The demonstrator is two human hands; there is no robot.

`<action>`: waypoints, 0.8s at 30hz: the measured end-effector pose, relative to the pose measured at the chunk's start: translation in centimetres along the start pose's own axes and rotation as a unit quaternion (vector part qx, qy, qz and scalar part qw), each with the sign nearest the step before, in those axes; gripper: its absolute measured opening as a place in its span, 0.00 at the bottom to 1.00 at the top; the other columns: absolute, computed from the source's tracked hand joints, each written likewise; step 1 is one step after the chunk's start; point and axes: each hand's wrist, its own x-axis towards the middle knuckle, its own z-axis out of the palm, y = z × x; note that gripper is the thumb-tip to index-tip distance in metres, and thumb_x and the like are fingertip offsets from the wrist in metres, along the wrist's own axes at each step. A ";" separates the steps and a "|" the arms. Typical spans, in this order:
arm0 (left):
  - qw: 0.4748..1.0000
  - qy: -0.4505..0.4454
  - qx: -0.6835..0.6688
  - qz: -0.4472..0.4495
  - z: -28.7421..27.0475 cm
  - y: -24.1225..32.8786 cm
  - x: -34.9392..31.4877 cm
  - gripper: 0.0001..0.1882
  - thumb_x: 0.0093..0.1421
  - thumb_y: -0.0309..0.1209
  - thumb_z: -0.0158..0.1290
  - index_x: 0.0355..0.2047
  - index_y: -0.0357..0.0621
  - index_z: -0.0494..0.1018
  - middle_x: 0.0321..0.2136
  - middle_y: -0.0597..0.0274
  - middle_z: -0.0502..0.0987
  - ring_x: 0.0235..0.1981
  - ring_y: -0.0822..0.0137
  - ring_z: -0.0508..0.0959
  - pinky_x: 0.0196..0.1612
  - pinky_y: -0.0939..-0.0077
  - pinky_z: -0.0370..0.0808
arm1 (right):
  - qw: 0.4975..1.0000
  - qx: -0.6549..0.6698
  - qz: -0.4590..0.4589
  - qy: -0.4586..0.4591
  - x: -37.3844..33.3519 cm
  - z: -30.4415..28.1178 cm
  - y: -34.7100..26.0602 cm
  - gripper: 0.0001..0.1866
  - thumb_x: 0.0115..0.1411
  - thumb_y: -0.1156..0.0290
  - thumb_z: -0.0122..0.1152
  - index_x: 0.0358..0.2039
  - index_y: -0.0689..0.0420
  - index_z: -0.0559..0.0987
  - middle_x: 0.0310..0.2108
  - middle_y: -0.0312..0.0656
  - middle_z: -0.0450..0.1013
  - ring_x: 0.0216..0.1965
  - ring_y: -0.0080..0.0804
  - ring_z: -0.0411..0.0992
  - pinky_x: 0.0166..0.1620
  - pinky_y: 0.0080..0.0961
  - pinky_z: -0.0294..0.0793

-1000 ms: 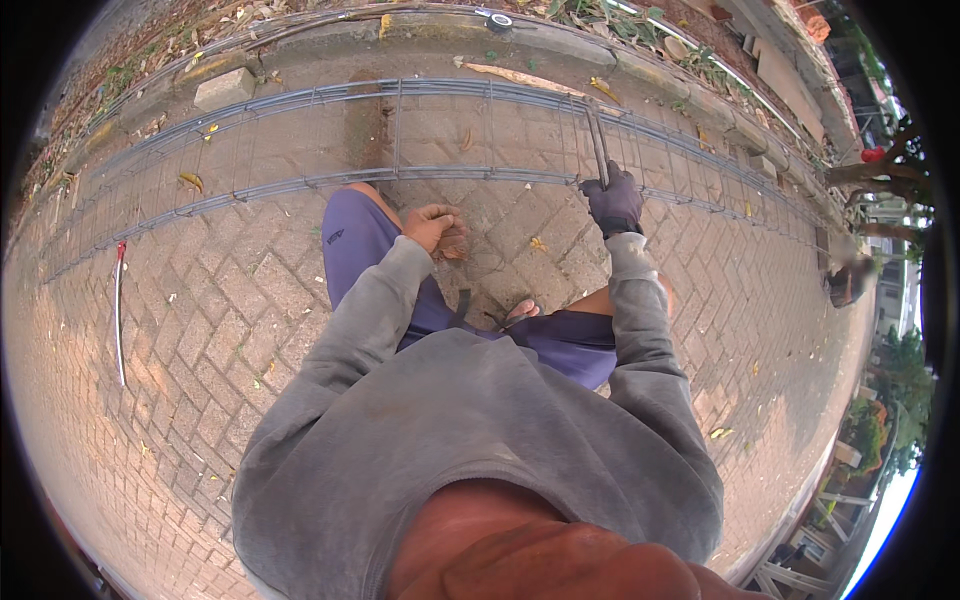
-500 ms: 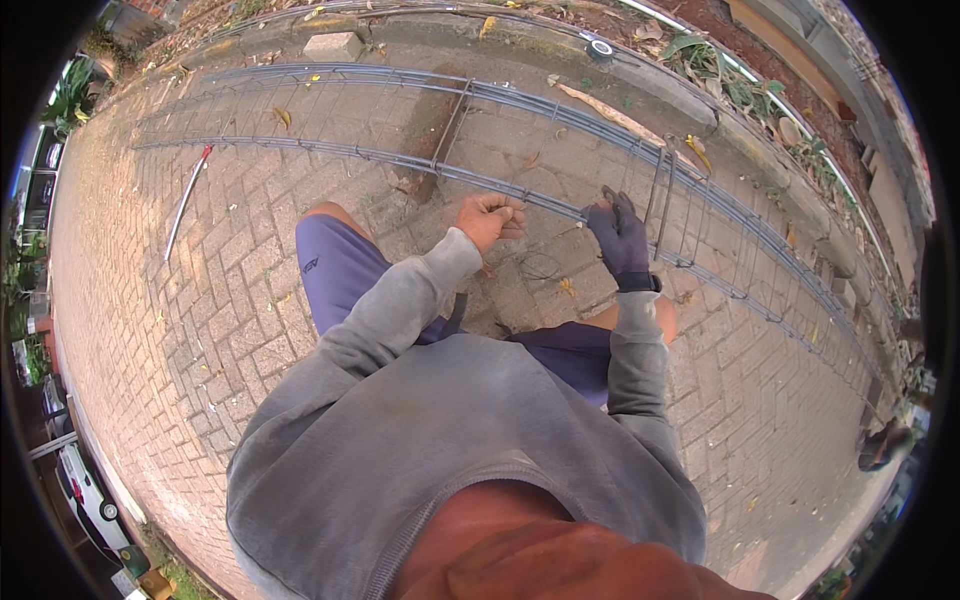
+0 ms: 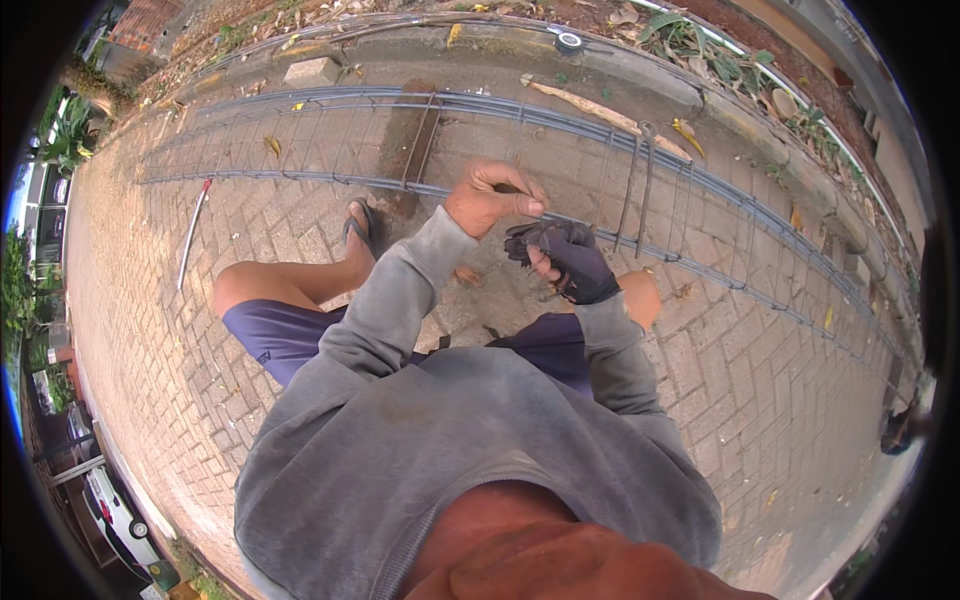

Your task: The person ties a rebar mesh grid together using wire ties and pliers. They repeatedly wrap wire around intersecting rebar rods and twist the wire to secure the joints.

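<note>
A long reinforcing-steel cage of bluish bars and thin stirrups stretches across the paving in front of me. Bare and pinched, my left hand hovers by its nearer bars, thumb and forefinger together; anything between them is too small to make out. My right hand, in a dark worn glove, is curled palm up just right of and below the left. Dark strands or glove scraps bunch at its fingers, and what it grips cannot be told. Two rusty rods lie across the cage, right of my hands.
A narrow board crosses under the cage. A thin metal rod with a red end lies at left. Along the kerb are a tape measure, a concrete block and a pale strip. My sandalled foot is near the bars.
My right hand has left the near bars, come toward me and left, and turned palm up. My left hand has risen slightly beside it. My left leg has shifted outward, showing the foot.
</note>
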 end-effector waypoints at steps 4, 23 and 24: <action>0.988 0.151 0.034 -0.020 -0.2 -2.5 0.2 0.06 0.54 0.24 0.70 0.28 0.36 0.82 0.32 0.56 0.86 0.34 0.70 0.83 0.39 0.71 0.79 | 0.940 -0.323 -0.002 0.109 1.8 1.0 -1.1 0.19 0.66 0.59 0.64 0.46 0.63 0.83 0.38 0.49 0.79 0.40 0.33 0.74 0.44 0.33 0.72; 0.934 0.286 0.194 -0.089 -4.5 -9.5 5.4 0.06 0.59 0.27 0.66 0.34 0.39 0.83 0.30 0.56 0.85 0.30 0.67 0.84 0.37 0.72 0.78 | 0.856 -0.411 0.015 0.313 5.7 0.9 -0.1 0.18 0.63 0.64 0.61 0.44 0.66 0.84 0.24 0.38 0.76 0.22 0.24 0.72 0.28 0.26 0.70; 0.934 0.241 0.252 -0.082 -5.6 -9.5 6.3 0.07 0.59 0.29 0.66 0.35 0.39 0.84 0.30 0.57 0.86 0.31 0.68 0.84 0.37 0.72 0.77 | 0.851 -0.417 0.008 0.320 6.4 0.3 -0.3 0.17 0.63 0.65 0.61 0.42 0.66 0.84 0.24 0.37 0.76 0.22 0.23 0.71 0.28 0.26 0.70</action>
